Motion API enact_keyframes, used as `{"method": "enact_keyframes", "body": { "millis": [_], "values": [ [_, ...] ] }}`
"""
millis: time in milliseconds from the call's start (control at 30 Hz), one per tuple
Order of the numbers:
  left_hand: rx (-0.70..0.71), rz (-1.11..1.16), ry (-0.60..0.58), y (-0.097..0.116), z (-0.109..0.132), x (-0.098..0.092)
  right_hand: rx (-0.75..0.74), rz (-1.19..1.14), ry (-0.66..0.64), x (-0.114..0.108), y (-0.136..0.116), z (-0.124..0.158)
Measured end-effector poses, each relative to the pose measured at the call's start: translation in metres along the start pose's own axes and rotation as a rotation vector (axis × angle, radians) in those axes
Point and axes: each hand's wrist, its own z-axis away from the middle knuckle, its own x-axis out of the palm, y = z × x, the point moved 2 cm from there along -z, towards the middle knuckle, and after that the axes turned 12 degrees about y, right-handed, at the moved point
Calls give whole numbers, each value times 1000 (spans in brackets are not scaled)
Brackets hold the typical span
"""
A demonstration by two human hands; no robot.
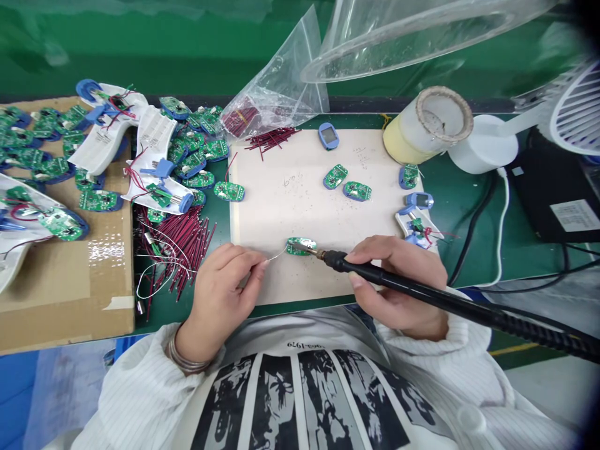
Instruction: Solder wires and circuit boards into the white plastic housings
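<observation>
A green circuit board [295, 248] lies on the pale work sheet [272, 219] in front of me. My right hand [403, 284] is closed around a black soldering iron [370, 270], whose tip rests at the top face of the board. Pinched between the thumb and forefinger of my left hand [229, 284] is a thin solder wire [277, 255], its end reaching the board's left side. Behind that board, two more green boards [357, 190] sit on the sheet, with a blue device with a small screen [329, 135] farther back.
Many boards [199, 179] and white housings [152, 137] crowd the left, partly on a cardboard box [94, 281]. Dark red wires [187, 250] lie beside my left hand. A plastic bag [281, 81], yellowish jar [412, 134], clear duct [398, 44] and white fan [574, 112] stand behind.
</observation>
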Motion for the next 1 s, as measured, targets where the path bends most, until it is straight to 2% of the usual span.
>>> {"method": "enact_keyframes", "body": {
  "millis": [367,600,1000],
  "values": [
    [15,35,55,2,1,-1,-51,-81,29,-6,-1,1],
    [12,26,14,1,1,-1,-3,-42,-3,-5,0,4],
    [26,39,8,-1,2,2,-95,-61,41,0,3,3]
  ]
}}
